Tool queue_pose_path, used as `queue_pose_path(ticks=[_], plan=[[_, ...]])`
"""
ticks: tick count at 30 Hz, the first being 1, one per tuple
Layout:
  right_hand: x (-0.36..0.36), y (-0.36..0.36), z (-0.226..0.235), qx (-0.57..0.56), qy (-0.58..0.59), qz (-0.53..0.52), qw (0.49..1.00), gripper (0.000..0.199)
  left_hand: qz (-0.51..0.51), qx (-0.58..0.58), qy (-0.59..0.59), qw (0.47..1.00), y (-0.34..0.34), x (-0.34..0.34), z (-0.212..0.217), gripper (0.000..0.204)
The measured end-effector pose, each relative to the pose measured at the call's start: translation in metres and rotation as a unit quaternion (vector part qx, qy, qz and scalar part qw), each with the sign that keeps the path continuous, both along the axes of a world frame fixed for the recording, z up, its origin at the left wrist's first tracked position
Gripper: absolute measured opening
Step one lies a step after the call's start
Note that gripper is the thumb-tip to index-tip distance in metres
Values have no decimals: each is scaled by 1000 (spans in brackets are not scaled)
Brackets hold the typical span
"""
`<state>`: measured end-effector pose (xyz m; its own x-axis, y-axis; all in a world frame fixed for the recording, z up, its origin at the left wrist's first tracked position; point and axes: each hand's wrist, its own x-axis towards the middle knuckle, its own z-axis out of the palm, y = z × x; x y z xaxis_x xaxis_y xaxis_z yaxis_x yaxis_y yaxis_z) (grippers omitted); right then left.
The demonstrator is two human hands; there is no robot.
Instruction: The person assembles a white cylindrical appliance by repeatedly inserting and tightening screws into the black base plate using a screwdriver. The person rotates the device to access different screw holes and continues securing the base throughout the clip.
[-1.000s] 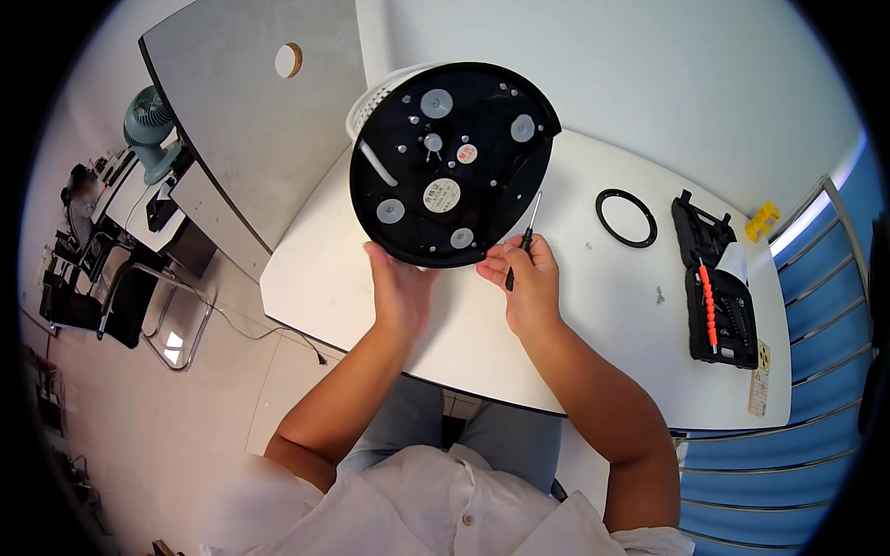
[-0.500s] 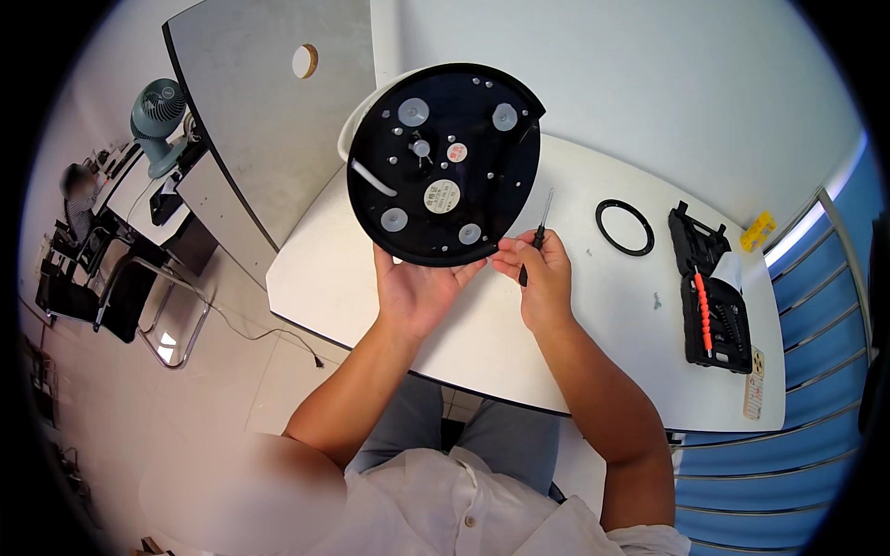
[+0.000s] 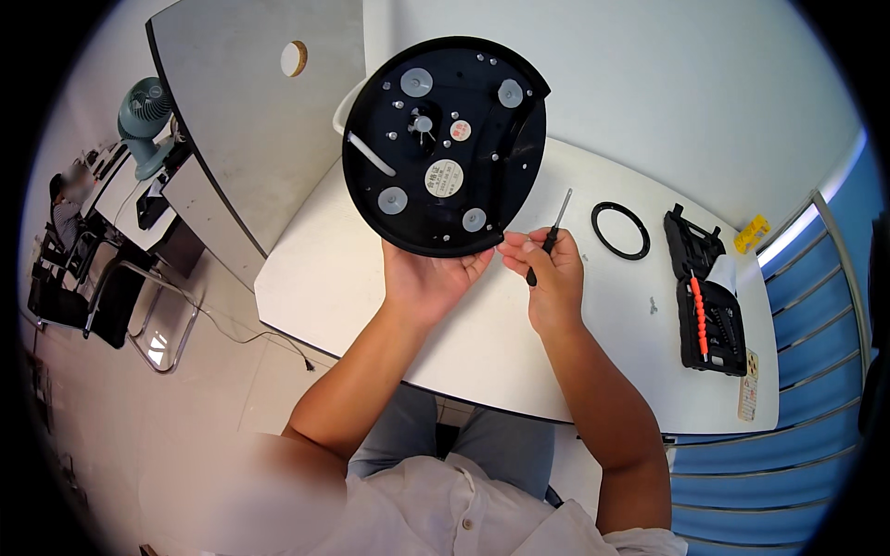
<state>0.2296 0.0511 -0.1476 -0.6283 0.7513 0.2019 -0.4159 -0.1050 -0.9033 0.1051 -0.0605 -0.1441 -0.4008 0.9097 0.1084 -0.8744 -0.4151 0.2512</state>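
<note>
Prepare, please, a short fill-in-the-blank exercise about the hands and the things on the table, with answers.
1. The right hand holds a ____ with a black handle.
2. The left hand supports the round plate, whose colour is ____.
3. On the table, the flat ring lies to the ____ of the open tool case.
4. The rod in this case is bright ____-red.

Missing words: screwdriver; black; left; orange.

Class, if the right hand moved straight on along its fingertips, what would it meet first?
Probably the round, shiny black disc, at its lower-right edge; depth leaves actual contact unclear.
</note>
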Motion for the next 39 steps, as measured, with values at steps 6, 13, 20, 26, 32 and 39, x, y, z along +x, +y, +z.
queue_pose_path(ticks=[6, 13, 20, 26, 32, 39], plan=[[5, 12, -5, 14, -33, -28, 999, 10, 4, 14, -19, 1000, 2, -1, -14, 69], [8, 8, 0, 116, -92, -85, 985, 8, 1, 38, -3, 999, -1, 2, -6, 69], [8, -19, 6, 562, -63, -98, 819, 20, -10, 89, -48, 995, 6, 1, -22, 72], [-8, -28, 2, 733, 18, -130, 668, 26, -40, 145, 8, 989, 14, -2, -47, 91], [-24, -9, 1, 806, 9, -115, 581, 23, -26, 80, -88, 993, 12, 7, -32, 72], [-37, -7, 11, 816, 11, -108, 567, 23, -52, 161, -104, 980, 20, 2, -50, 96]])
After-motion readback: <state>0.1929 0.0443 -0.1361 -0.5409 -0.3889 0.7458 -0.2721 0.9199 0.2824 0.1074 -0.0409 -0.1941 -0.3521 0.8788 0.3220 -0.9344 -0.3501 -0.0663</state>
